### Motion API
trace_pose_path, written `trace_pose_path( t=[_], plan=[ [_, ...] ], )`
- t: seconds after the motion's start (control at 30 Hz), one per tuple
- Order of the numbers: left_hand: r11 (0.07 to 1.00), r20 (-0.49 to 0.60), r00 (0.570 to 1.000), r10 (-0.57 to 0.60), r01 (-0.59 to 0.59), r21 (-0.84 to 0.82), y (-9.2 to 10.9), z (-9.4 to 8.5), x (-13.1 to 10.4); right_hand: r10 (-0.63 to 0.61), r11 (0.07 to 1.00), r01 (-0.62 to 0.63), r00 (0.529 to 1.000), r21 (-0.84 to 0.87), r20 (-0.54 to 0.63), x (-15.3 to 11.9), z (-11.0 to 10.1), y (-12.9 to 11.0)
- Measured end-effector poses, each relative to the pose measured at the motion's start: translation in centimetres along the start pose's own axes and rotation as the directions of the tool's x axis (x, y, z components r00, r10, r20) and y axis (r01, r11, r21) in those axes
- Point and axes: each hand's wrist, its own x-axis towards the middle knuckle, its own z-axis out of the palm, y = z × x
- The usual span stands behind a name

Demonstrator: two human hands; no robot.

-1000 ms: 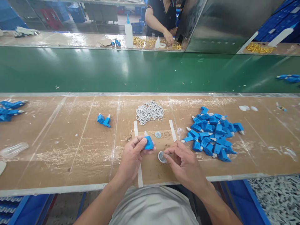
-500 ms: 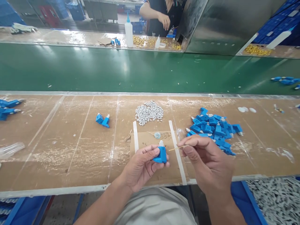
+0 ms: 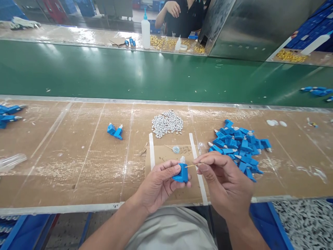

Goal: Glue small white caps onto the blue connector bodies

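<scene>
My left hand [image 3: 162,182] is closed around a blue plastic part [image 3: 180,174] with a whitish tip pointing up. Between thumb and fingers, my right hand [image 3: 225,180] pinches a thin wooden stick [image 3: 191,165], whose end meets the upper side of the blue part. Beneath both hands lies a piece of cardboard [image 3: 166,155] edged by white tape strips. On it sits a small clear cup [image 3: 176,149] with another stick beside it. A heap of small grey-white pieces [image 3: 167,123] lies just beyond, and a pile of similar blue parts [image 3: 238,144] is to the right.
Two blue parts [image 3: 114,131] rest left of centre. A clear plastic piece [image 3: 11,162] lies at far left. Across the green belt [image 3: 109,74] stand a white bottle [image 3: 146,33] and gold-coloured pieces [image 3: 166,43], near another person [image 3: 184,17]. Blue bins [image 3: 272,225] sit below the table edge.
My right hand has moved slightly left, bringing the stick's end from just off the blue part to touching it. The other person's hand has risen.
</scene>
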Motion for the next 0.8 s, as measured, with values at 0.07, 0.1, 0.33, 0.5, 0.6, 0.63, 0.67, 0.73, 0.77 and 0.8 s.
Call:
trace_pose_path(
  t=[0.07, 0.1, 0.33, 0.5, 0.6, 0.63, 0.67, 0.73, 0.77, 0.8],
  plan=[
    [1.0, 0.004, 1.0, 0.005, -0.005, -0.005, -0.1, -0.1, 0.0, -0.06, 0.998, 0.061, 0.998, -0.024, 0.027, 0.0, 0.0, 0.0],
    [1.0, 0.007, 1.0, 0.006, -0.006, -0.006, -0.1, -0.1, 0.0, -0.098, 0.994, 0.1, 0.994, -0.043, 0.037, 0.0, 0.0, 0.0],
    [1.0, 0.022, 0.999, 0.026, -0.026, -0.004, -0.3, -0.2, 0.0, -0.185, 0.981, 0.188, 0.981, -0.053, 0.051, -0.1, 0.2, 0.0],
    [1.0, -0.022, 1.0, 0.02, -0.02, -0.009, 0.2, -1.1, -0.2, 0.002, 1.0, -0.002, 1.0, 0.007, -0.03, 0.0, -0.7, 0.5],
    [0.997, -0.085, 0.994, 0.07, -0.072, -0.026, 0.7, -2.2, -0.6, 0.062, 0.992, -0.052, 0.994, -0.116, 0.092, -0.6, -0.9, 1.8],
    [0.995, -0.109, 0.99, 0.089, -0.093, -0.032, 0.9, -2.6, -0.7, 0.086, 0.988, -0.066, 0.985, -0.137, 0.149, -0.8, -0.9, 2.3],
    [0.993, -0.132, 0.986, 0.105, -0.111, -0.035, 1.0, -2.9, -0.8, 0.114, 0.987, -0.087, 0.974, -0.139, 0.198, -1.0, -0.8, 2.8],
    [0.991, -0.166, 0.978, 0.124, -0.131, -0.037, 1.2, -3.3, -0.9, 0.163, 0.982, -0.132, 0.955, -0.134, 0.249, -0.8, -0.8, 3.7],
    [0.99, -0.178, 0.975, 0.131, -0.139, -0.036, 1.3, -3.5, -0.9, 0.183, 0.978, -0.15, 0.952, -0.146, 0.244, -0.3, -0.8, 4.1],
    [0.989, -0.187, 0.973, 0.137, -0.146, -0.036, 1.3, -3.6, -0.9, 0.194, 0.972, -0.157, 0.955, -0.173, 0.222, 0.5, -0.9, 4.5]
  ],
)
